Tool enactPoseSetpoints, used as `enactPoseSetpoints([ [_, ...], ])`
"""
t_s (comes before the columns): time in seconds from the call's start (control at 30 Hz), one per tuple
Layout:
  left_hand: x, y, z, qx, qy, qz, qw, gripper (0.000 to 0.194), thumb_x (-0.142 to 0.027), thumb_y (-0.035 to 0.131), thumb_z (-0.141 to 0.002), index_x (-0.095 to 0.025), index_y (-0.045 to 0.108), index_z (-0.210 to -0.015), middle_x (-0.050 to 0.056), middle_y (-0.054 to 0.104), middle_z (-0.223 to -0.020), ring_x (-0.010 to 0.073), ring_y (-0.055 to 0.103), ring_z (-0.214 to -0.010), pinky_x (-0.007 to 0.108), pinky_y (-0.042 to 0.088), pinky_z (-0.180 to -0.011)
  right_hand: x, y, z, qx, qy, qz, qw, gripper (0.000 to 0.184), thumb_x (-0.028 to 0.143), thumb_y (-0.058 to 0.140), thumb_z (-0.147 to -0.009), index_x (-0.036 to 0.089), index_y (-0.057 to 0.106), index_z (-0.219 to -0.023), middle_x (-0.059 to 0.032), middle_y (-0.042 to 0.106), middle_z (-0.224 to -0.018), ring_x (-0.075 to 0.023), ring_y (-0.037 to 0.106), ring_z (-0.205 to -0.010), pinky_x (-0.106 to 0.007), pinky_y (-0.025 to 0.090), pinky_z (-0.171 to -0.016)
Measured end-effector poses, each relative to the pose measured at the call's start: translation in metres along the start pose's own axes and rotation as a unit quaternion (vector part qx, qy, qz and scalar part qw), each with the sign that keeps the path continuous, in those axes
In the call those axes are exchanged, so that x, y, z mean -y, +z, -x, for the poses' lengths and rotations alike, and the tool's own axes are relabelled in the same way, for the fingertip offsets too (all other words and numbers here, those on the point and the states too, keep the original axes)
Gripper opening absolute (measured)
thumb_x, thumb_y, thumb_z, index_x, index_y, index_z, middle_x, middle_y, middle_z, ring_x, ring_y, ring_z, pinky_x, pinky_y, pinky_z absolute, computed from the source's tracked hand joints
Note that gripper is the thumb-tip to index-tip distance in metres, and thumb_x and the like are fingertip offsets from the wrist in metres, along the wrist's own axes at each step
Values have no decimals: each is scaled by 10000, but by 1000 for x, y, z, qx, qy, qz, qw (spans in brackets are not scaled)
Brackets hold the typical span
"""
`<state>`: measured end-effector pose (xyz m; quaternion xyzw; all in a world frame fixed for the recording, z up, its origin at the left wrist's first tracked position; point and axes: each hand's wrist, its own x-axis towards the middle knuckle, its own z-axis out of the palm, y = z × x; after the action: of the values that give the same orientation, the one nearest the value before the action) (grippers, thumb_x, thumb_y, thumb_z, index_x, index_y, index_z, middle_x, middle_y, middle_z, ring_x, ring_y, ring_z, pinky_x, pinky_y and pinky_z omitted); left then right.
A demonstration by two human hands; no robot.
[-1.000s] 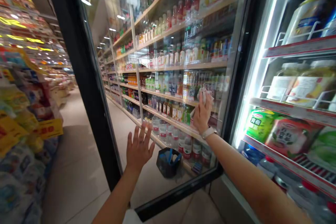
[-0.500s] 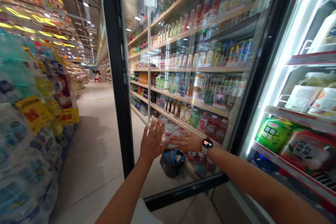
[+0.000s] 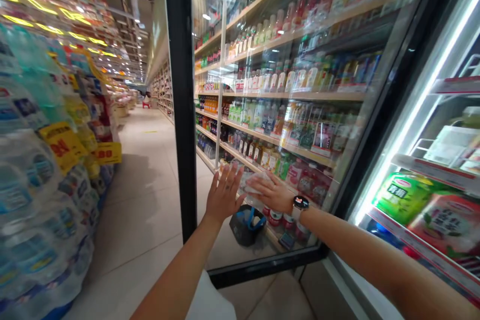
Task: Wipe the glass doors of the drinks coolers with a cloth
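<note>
Glass door [image 3: 337, 110] of a chilled drinks case stands open across the centre of the frame, with a black door frame [image 3: 181, 85] along its left edge and base. Right hand [image 3: 272, 192], wearing a wristwatch [image 3: 300, 205], lies at lower centre with a pale cloth [image 3: 258, 183] under the palm, against the pane. Its fingers [image 3: 258, 187] are extended and nearly flat, not clenched; the cloth appears held by pressure rather than by a tight grip. Left hand [image 3: 224, 195] is just beside it, palm toward the door, its fingers [image 3: 228, 172] spread and holding nothing. Contact with the glass cannot be confirmed for this hand. Its flat pose suggests bracing the door.

Rows of bottled drinks [image 3: 262, 115] on wooden shelves [image 3: 285, 137] fill the pane; whether these are seen through it or reflected cannot be told. A black basket [image 3: 244, 226] with blue handles shows low in the pane. Lower right: lit case shelves [image 3: 442, 170] with a green pack [image 3: 403, 197]. Far left: wrapped water bottles [image 3: 28, 200] and yellow price signs [image 3: 63, 146].
</note>
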<state>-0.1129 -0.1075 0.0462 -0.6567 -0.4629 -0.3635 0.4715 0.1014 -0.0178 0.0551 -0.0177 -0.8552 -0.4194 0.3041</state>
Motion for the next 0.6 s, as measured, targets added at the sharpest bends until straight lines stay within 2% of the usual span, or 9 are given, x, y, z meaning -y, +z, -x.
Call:
enactPoseSetpoints([
  [0.13,-1,0,-1,-1,-6,-14,1000,689,-449,408,-957,-147,183,-1533,107,337,-1548,243,137,-1494,426,74,-1222,34,16,39,-5,-98,-16,995,329,237,506,-949,289,615,-1255,6,425,-1521,-143,300,-1440,-409,192,-1218],
  [0.2,-2,0,-1,-4,-12,-27,1000,679,-393,439,-954,-163,174,-1535,101,353,-1539,233,164,-1489,418,77,-1224,34,16,41,-16,-123,-23,992,291,269,490,-965,318,638,-1211,55,441,-1507,-108,278,-1444,-352,188,-1220],
  [0.27,-3,2,-1,-6,-15,-39,999,679,-327,465,-945,-174,170,-1537,99,366,-1531,232,194,-1481,413,79,-1225,21,10,29,-21,-125,-25,992,293,269,494,-967,322,632,-1220,63,465,-1489,-109,270,-1448,-343,183,-1223],
  [0.4,-1,7,1,-10,-12,-32,999,698,-279,457,-944,-134,128,-1542,128,382,-1515,237,236,-1466,413,100,-1224,-31,-15,-23,-40,-49,-7,998,378,201,529,-942,266,572,-1312,-28,468,-1490,-180,293,-1450,-438,188,-1226],
  [0.47,0,9,2,-15,-14,-16,1000,736,-295,461,-943,-104,79,-1542,154,366,-1517,239,240,-1463,405,145,-1216,-53,-28,-51,-63,60,7,996,468,145,511,-931,272,505,-1382,-53,448,-1503,-196,289,-1454,-471,209,-1217],
  [0.53,2,9,3,-19,-21,-4,1000,759,-306,468,-940,-91,59,-1542,169,334,-1529,245,225,-1466,394,190,-1203,-61,-34,-71,-92,130,9,987,499,123,478,-932,281,478,-1405,-59,448,-1503,-215,290,-1454,-521,194,-1213],
  [0.6,3,6,3,-21,-28,10,999,747,-297,459,-941,-91,66,-1542,172,311,-1542,249,203,-1472,391,225,-1190,-53,-31,-76,-96,151,4,984,500,118,456,-931,282,481,-1403,-62,460,-1494,-227,301,-1449,-550,180,-1208],
])
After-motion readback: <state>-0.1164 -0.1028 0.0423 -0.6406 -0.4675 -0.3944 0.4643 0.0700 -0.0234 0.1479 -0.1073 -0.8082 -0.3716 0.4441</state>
